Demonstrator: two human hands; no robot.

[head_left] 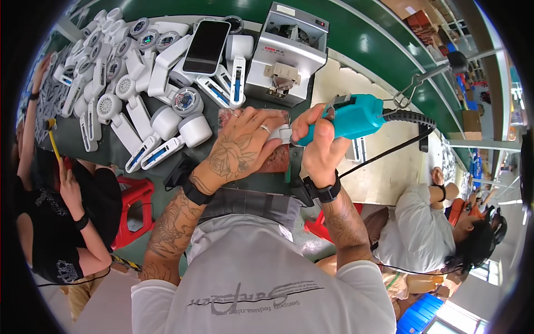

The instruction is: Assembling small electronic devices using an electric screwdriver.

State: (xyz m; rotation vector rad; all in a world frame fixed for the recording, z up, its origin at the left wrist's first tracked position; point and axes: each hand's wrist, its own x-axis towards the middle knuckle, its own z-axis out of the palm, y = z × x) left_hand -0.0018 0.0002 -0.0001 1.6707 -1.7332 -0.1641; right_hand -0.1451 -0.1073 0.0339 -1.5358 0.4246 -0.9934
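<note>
My right hand point(321, 142) is wrapped round a teal electric screwdriver point(359, 116), which lies almost level with its cable end to the right. The tool's working end points left, toward a small white plastic part point(283, 134). My left hand point(239, 142) presses its fingers and thumb on that part, hiding most of it. Both hands are over a worn reddish mat point(275, 161) at the table's near edge. Just left of my left hand lie white handheld fans point(194, 129), some with a blue strip in a slotted handle.
Beyond my hands stands a silver screw feeder point(286, 55). A black-screened smartphone point(207, 47) rests on the heap of fans. The screwdriver's black cable point(411, 117) hangs from a metal hook point(405, 97). Co-workers sit on both sides; the left one holds a yellow-handled hammer point(54, 139).
</note>
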